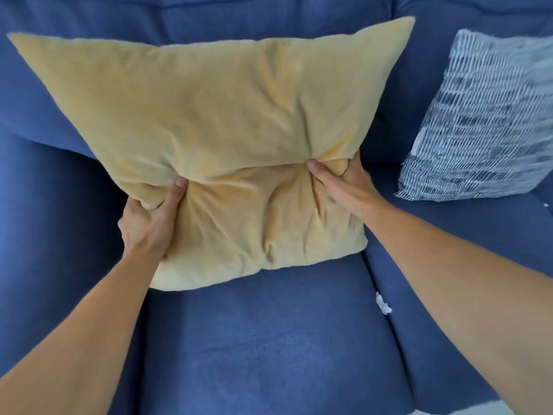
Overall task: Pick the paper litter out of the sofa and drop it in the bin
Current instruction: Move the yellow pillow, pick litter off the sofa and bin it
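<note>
Sofa: a blue fabric sofa [263,348] fills nearly the whole frame, with its seat cushions in the lower half and its backrest across the top.
Yellow cushion: a yellow cushion [215,115] takes up the centre and upper left of the frame, held upright in front of the backrest. Its lower edge is at or just above the middle seat cushion; whether it touches the seat cannot be told. The fabric is bunched into deep creases where the hands grasp it.
Left hand: the left hand [148,226], at centre left, grips the cushion's lower left side. The thumb presses into the front face and the other fingers are curled behind the edge, hidden.
Right hand: the right hand [347,187], right of centre, pinches a fold at the cushion's right edge, with the thumb on the front and the fingers tucked behind the fabric out of sight.
Paper litter: a small crumpled white paper scrap [383,304] lies lower right of centre, in the seam between the middle seat cushion and the one to its right. Neither hand touches it.
White speck: a tiny white speck [546,205] sits on the seat at the right edge of the frame, too small to tell what it is.
Patterned cushion: a grey-and-white patterned cushion [484,121] leans against the backrest at upper right, apart from the yellow cushion.
</note>
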